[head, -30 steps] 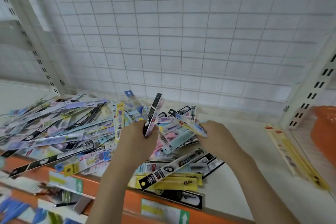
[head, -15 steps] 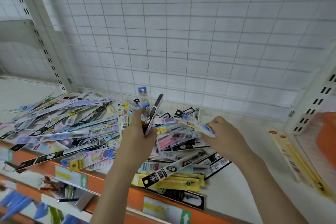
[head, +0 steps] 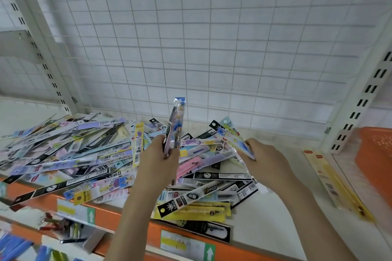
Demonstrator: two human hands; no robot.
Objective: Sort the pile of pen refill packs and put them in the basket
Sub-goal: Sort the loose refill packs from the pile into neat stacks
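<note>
Left hand [head: 158, 161] gripped a few packs [head: 175, 127] held upright above the pile [head: 89, 154]. Right hand [head: 266, 159] pinched another pack [head: 235, 140], tilted, over the pile's right part. Pile covered the left and middle of the shelf [head: 265, 224]; several packs overhung its orange front edge [head: 114, 218]. Bare shelf lay between the pile and two yellow packs [head: 337, 184] at right. Orange basket [head: 375, 159] sat beyond the right upright [head: 356, 104]. Wire grid [head: 212, 38] closed the back.

Left hand [head: 158, 161] now holds a blue-topped pack [head: 176, 125] upright, replacing the black one
</note>
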